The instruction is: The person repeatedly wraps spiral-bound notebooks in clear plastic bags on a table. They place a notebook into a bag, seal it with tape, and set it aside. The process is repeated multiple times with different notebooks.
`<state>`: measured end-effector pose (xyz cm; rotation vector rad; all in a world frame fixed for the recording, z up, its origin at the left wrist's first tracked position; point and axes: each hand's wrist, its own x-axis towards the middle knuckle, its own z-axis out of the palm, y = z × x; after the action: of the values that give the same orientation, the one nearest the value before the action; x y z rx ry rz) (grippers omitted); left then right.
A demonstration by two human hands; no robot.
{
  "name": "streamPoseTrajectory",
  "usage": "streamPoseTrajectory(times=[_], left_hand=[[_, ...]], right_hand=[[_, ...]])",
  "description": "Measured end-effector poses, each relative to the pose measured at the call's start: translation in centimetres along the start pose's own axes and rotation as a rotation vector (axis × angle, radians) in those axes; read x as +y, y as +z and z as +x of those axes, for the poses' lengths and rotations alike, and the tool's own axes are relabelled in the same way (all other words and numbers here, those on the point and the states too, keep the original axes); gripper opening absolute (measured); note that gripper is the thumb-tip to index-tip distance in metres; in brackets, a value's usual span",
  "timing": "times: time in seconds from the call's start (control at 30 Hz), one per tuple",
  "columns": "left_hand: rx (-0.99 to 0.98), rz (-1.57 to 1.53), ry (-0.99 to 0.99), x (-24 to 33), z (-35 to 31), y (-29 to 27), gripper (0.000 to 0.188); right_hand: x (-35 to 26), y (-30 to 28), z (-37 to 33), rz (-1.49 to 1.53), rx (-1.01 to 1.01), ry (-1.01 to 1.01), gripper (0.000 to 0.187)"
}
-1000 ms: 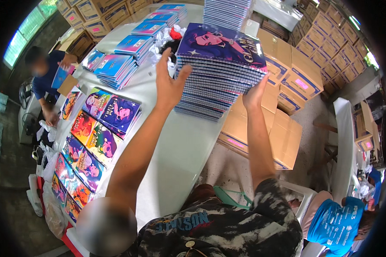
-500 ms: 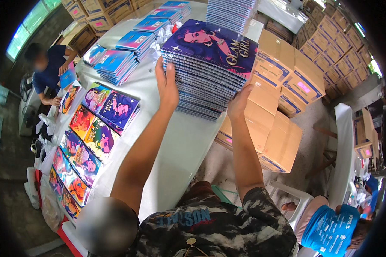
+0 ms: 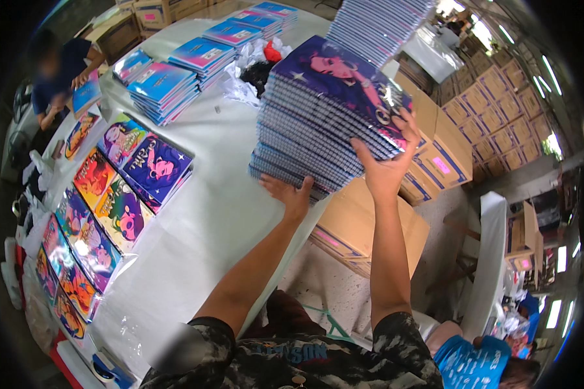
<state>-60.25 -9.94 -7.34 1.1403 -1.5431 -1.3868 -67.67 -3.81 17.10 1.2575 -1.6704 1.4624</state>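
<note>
A tall stack of spiral notebooks (image 3: 311, 123) stands at the table's right edge, its top cover purple with a drawn figure. The coiled edges face me, and the pile looks skewed. My right hand (image 3: 390, 155) grips the upper right part, fingers over the top cover and thumb against the coils. Low on the near side, my left hand (image 3: 289, 194) holds the bottom notebooks, its thumb up along the coils; part of its fingers is hidden. Behind leans another tall stack of notebooks (image 3: 379, 29), close against this one.
Colourful notebooks (image 3: 113, 201) lie in rows on the white table (image 3: 194, 259). Blue notebook piles (image 3: 165, 91) and crumpled plastic (image 3: 240, 78) are farther back. Cardboard boxes (image 3: 376, 227) stand right of the table. A co-worker (image 3: 61, 78) handles a blue notebook at left; another person (image 3: 470, 360) is lower right.
My left hand has gone from the stack's upper left side down to its lower near edge. My right hand has shifted up onto the top cover's right part. The view has turned.
</note>
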Motion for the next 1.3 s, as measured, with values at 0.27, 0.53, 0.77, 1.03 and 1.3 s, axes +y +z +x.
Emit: streamPoseTrajectory(times=[0.27,0.53,0.77,1.03,1.3], left_hand=[[-0.023,-0.039,-0.064,3.4,9.2,7.9,0.134],[-0.059,-0.011,-0.051,3.9,15.5,15.3,0.13],[-0.047,0.021,-0.037,4.2,17.0,17.6,0.127],[-0.459,-0.1,-0.24,7.9,13.1,0.5,0.085],[0.381,0.56,-0.08,1.9,-11.9,-38.9,0.055]], right_hand=[[9.4,4.1,4.7,-0.033,0.038,0.03,0.069],[17.8,6.5,8.5,-0.084,0.058,-0.063,0.071],[19.6,6.9,9.4,-0.004,0.056,-0.037,0.067],[17.0,7.8,5.4,-0.087,0.093,0.139,0.079],[-7.9,6.9,-21.6,0.157,-1.147,0.197,0.065]])
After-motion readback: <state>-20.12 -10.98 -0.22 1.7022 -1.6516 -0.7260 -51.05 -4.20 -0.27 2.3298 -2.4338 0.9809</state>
